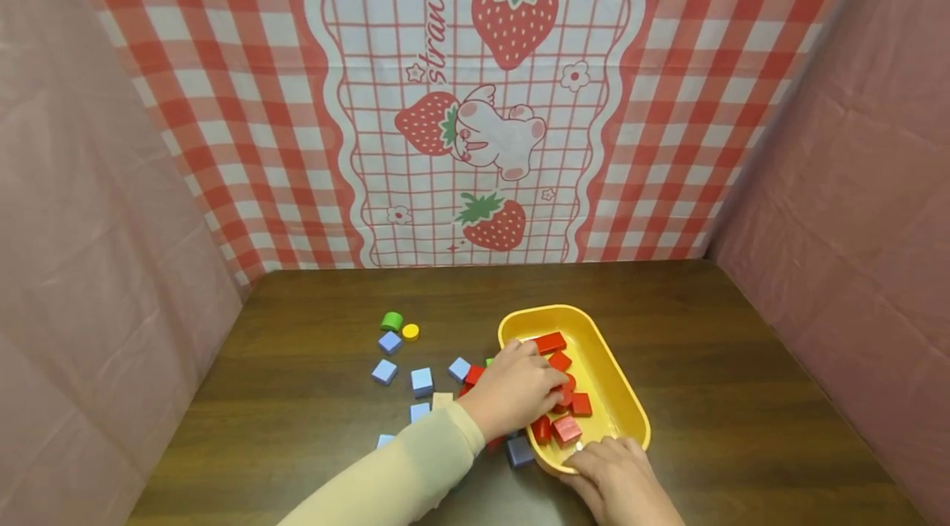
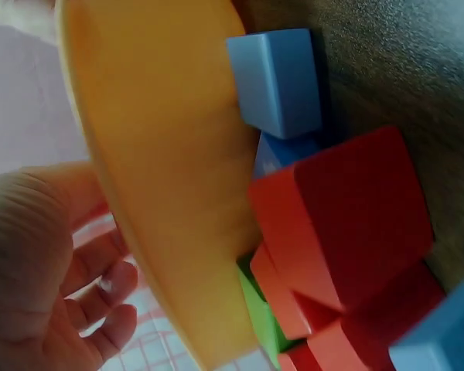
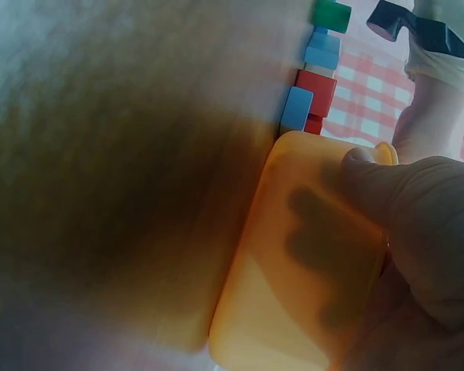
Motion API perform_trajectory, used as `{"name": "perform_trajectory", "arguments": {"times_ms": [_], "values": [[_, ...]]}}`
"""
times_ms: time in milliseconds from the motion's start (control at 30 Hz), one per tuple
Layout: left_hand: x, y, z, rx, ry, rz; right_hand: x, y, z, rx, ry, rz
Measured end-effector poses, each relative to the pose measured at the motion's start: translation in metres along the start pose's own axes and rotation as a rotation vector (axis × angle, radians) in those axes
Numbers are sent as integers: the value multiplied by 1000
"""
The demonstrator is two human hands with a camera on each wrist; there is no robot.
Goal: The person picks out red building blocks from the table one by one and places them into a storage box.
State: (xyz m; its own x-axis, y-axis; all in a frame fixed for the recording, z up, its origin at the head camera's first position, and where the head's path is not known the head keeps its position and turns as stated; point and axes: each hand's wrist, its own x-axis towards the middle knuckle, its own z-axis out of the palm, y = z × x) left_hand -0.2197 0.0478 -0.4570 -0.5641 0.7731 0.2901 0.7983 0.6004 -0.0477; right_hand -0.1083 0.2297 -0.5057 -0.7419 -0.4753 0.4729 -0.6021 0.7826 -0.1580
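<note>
A yellow tray [image 1: 619,378] with several red wooden blocks in it, among them a red rectangular block [image 1: 551,343] and a pinkish-red cube [image 1: 567,431], sits on the table. My left hand [image 1: 515,386] reaches over its left rim, fingers loosely bent near the red pieces inside. In the left wrist view, nothing shows in the grasp of that hand [image 2: 46,270]; the tray wall partly hides the inside. My right hand [image 1: 619,476] grips the near rim, with the thumb [image 3: 367,174] against the outer wall in the right wrist view.
Left of the tray lie several blue cubes [image 1: 421,382], a green arched block [image 1: 392,321], a yellow disc [image 1: 411,332] and a pale wood block [image 1: 442,401]. Red blocks [image 2: 348,224] are heaped against the tray's outer side. A checked strawberry cloth [image 1: 475,97] hangs behind the table.
</note>
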Motion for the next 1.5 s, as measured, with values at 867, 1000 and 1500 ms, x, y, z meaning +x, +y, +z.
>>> {"name": "perform_trajectory", "arguments": {"times_ms": [867, 1000, 1500], "values": [[17, 9, 9, 195, -86, -191, 1, 0, -1, 8, -4, -4], [18, 13, 13, 199, -111, -188, 1, 0, -3, 7, -22, 4], [16, 19, 25, -60, -164, -224, 3, -3, -5, 24, -102, 55]]}}
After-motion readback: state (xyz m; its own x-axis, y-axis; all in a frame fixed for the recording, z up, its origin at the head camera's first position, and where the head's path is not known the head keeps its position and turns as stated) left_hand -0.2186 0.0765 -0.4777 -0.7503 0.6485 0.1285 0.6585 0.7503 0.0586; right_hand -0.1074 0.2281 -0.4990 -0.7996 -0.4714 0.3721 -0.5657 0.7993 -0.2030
